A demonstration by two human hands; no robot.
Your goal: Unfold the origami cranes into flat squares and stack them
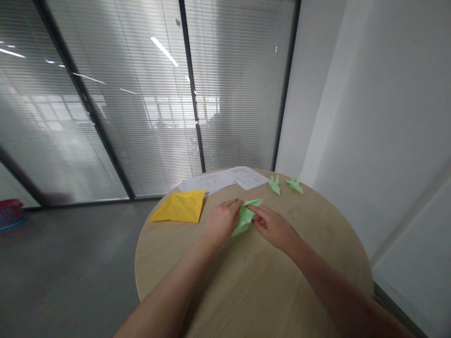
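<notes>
A partly folded sheet of light green origami paper point(244, 219) is on the round wooden table, between my two hands. My left hand point(222, 218) grips its left side, with the fingers close together over the upper edge. From the right, my right hand point(270, 225) holds the same paper, its index finger stretched across the upper fold and the other fingers curled at the right edge. The fingers cover part of the folds. Beyond my right hand stand two folded green paper cranes, the nearer crane point(274, 184) and the farther crane point(296, 184).
A creased yellow paper point(179, 206) lies left of my left hand. White sheets point(211, 181) and a printed page point(247, 177) are at the far edge of the round table point(257, 291). Glass partitions with blinds point(158, 117) rise behind; a white wall point(394, 131) is on the right. A pink basket point(11, 213) sits on the floor.
</notes>
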